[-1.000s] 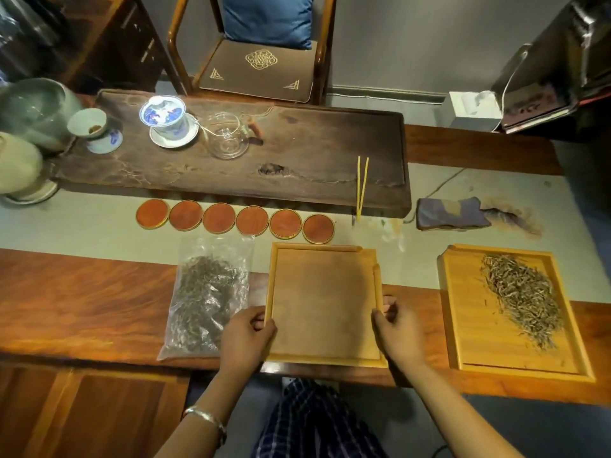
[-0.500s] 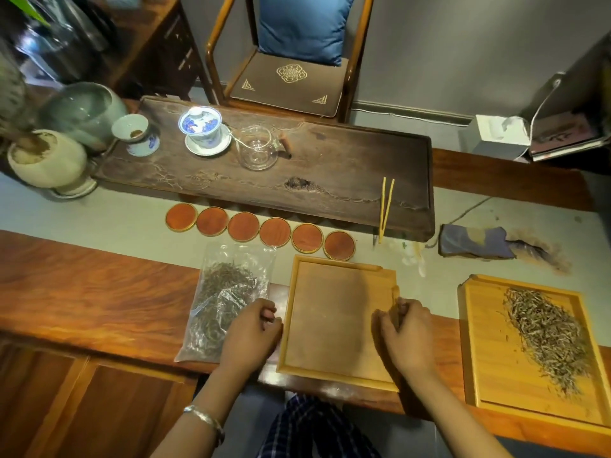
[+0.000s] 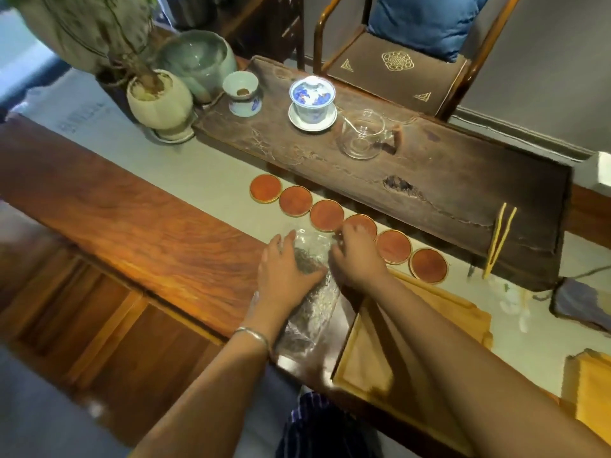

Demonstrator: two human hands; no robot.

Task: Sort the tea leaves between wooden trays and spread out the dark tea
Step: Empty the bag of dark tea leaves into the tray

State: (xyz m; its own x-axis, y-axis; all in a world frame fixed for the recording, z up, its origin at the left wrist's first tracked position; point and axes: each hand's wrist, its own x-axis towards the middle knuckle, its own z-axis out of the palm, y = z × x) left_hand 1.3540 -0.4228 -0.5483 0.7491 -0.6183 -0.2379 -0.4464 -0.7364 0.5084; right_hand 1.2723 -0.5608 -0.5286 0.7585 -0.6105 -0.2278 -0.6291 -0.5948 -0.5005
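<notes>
A clear plastic bag of dark tea leaves (image 3: pixel 310 312) lies on the wooden table, left of the empty wooden tray (image 3: pixel 360 368). My left hand (image 3: pixel 284 276) lies on the bag's left half with its fingers stretched forward and its thumb across the leaves. My right hand (image 3: pixel 355 256) reaches over the tray's far corner, and its curled fingers pinch the bag's top right edge. My right forearm hides part of the tray. Only a corner of the second, lighter tray (image 3: pixel 588 385) shows at the lower right; its tea is out of view.
Several round red coasters (image 3: pixel 296 201) run in a row just beyond the bag. Behind them a dark tea board (image 3: pixel 446 180) carries a lidded cup (image 3: pixel 312 102), a glass pitcher (image 3: pixel 362 138) and yellow tongs (image 3: pixel 499 239). A potted plant (image 3: pixel 158 102) stands at the far left.
Both hands left the sides of the empty tray and moved left onto the bag of tea. The view swung left and down, so the right tray slid almost out of frame.
</notes>
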